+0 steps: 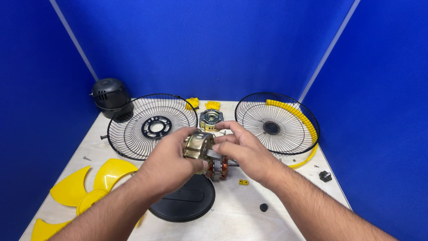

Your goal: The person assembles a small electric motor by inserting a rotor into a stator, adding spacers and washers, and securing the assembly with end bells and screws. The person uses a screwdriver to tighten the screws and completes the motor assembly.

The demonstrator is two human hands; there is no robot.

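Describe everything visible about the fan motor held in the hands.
The fan motor is a small bare unit held above the table, over the black round base. Its upper part is a brass-coloured stamped metal bracket; below it sit a grey laminated core and copper-coloured windings. The left hand grips the bracket from the left, thumb on its lower edge. The right hand holds the other side, fingertips on the top. Its back side is hidden.

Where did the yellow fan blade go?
In the head view, the yellow fan blade lies on the table at the near left, beside the round black base and partly under the left forearm.
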